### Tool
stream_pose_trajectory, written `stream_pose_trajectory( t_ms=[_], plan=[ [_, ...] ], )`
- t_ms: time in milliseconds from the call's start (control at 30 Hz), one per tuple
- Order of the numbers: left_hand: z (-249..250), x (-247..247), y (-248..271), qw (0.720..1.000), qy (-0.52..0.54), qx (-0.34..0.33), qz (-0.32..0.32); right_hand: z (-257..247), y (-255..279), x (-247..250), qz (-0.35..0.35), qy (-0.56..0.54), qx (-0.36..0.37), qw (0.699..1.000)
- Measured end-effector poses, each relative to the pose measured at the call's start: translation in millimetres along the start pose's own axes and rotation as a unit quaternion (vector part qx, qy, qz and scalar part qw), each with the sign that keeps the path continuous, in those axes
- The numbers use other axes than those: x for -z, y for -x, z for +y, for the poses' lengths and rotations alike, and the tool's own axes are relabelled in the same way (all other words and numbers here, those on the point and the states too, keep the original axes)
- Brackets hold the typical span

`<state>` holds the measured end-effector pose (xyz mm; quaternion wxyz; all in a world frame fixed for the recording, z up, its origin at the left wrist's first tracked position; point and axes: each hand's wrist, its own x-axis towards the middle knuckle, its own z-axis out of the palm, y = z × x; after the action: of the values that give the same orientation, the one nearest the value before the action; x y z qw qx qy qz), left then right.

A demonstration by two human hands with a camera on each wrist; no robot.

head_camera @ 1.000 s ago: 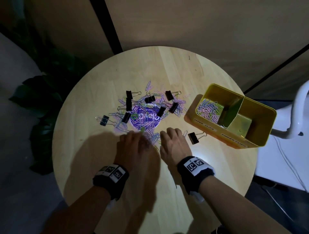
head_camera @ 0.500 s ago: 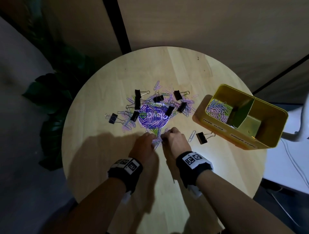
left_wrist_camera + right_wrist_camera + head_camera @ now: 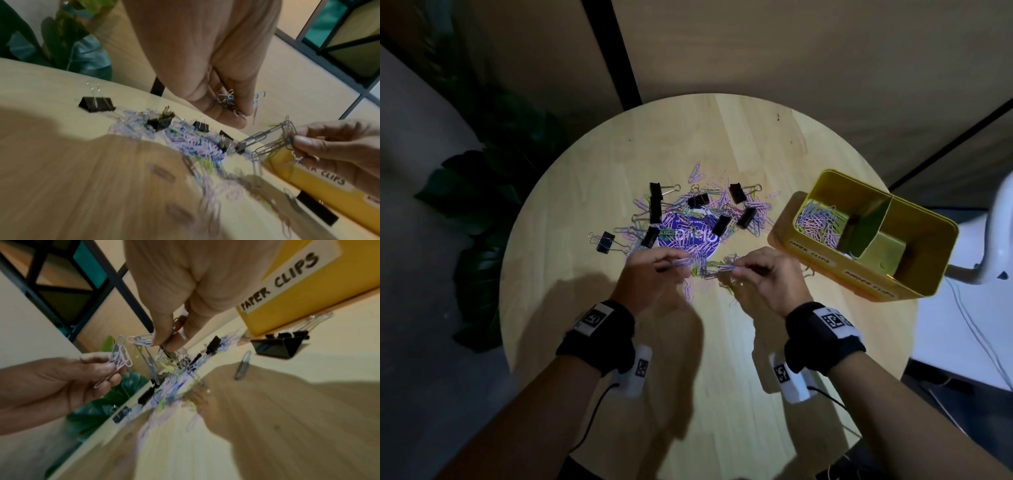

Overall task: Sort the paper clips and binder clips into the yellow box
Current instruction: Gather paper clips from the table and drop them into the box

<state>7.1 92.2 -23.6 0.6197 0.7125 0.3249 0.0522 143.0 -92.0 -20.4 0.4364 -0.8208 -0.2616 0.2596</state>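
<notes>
Hands: left hand [image 3: 650, 277] and right hand [image 3: 767, 281] raised over the round pale wooden table [image 3: 722, 377], fingers curled.
Grip: each pinches a tangle of thin pastel wire paper clips [image 3: 709, 269].
Pile: more clips and black metal binder clips [image 3: 606, 242] at 12 o'clock of the hands.
Yellow metal box [image 3: 914, 240]: at 2 o'clock, divided; paper clips in its left compartment.
Unclear: wrist views blurred low down.
</notes>
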Motion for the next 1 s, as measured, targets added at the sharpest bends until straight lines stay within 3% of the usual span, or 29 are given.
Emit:
stream_pose_trajectory(
  t_ms=[100, 200, 433, 567, 700, 833, 1000],
  plan=[
    [27.3, 2.7, -2.7, 0.999, 0.037, 0.006, -0.029, -7.7, 2.3, 15.1, 0.019, -0.048, 0.021, 0.998],
    [59.6, -6.3, -4.7, 0.998, 0.046, -0.014, -0.046, -20.7, 7.1, 32.4, 0.044, -0.120, -0.008, 0.992],
    [116.3, -70.8, -32.2, 0.995, 0.055, -0.048, -0.070, -43.4, 5.5, 85.0, 0.169, -0.245, -0.009, 0.955],
    [129.6, -118.7, -59.2, 0.995, 0.004, -0.059, -0.084, -38.9, -4.9, 116.2, 0.250, -0.196, -0.008, 0.948],
    [133.0, -160.5, -79.2, 0.986, -0.128, -0.065, -0.080, -5.8, -26.1, 131.4, 0.276, -0.054, -0.085, 0.956],
    [127.6, -184.8, -89.3, 0.966, -0.231, -0.037, -0.109, 15.6, -39.5, 134.0, 0.209, 0.084, -0.173, 0.959],
    [124.1, -181.0, -87.4, 0.964, -0.229, -0.069, -0.118, 5.8, -38.8, 134.1, 0.137, 0.133, -0.147, 0.971]
  ],
)
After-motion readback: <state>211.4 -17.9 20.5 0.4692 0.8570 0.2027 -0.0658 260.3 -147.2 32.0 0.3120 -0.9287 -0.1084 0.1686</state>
